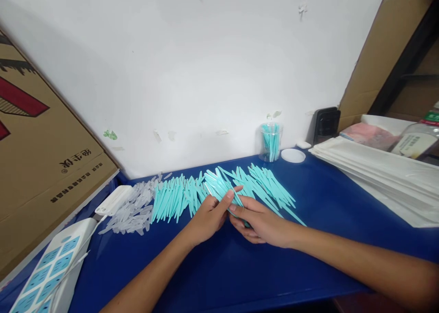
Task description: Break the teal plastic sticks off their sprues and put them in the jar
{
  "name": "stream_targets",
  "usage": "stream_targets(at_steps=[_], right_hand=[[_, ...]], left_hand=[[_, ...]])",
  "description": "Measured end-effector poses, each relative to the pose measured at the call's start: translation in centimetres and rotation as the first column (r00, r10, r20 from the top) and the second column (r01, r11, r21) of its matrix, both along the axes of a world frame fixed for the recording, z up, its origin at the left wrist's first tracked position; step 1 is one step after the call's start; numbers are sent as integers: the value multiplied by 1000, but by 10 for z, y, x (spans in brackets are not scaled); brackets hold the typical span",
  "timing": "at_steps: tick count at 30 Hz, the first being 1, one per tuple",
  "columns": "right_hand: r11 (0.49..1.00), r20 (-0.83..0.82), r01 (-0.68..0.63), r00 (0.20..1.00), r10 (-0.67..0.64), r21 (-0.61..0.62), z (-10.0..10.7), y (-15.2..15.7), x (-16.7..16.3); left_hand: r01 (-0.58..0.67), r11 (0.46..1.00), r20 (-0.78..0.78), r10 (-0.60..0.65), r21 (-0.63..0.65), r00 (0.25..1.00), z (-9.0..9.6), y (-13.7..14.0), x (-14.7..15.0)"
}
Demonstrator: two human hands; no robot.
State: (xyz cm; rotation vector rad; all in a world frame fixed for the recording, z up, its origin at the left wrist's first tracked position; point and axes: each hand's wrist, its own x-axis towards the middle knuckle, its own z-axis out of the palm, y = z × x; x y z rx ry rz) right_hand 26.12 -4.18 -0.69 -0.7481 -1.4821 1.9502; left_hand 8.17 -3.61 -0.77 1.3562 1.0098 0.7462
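A bundle of thin teal plastic sticks with flat, rounded ends (216, 181) is held between my two hands over the middle of the blue table. My left hand (207, 219) grips it from the left, thumb on top. Closed around the lower part is my right hand (257, 219), its fingers partly hiding the sticks. More teal sticks lie in a loose row to the left (169, 198) and in another to the right (272, 187). Beyond the left row is a heap of small translucent plastic pieces (135, 208).
A clear jar (265, 154) with teal sticks in it stands by the wall, beside a round white lid (293, 156). A power strip (77, 258) with cables and a white box (113, 201) sit left. White sheets (384, 171) and a bottle (418, 139) are right. Cardboard (44, 167) borders the left.
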Motion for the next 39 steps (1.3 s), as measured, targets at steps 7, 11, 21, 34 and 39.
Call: stream_targets(at_steps=[7,11,21,34,39], right_hand=[[960,-50,277,959,-278,-38,9,18,11],[956,-14,289,957,-290,-54,12,16,14],[982,28,178,984,-177,-70,1,11,10],[987,17,146,989,-145,-60,-6,7,1],[978,43,192,981,-190,-76,-3,9,3]], left_hand=[[-12,982,452,98,-188,887,6,14,-11],[-34,972,601,171,-232,781,13,20,-21],[-55,977,587,168,-205,792,22,15,-17],[-79,983,494,154,-168,856,12,11,-3],[-142,972,497,218,-186,840,13,14,-7]])
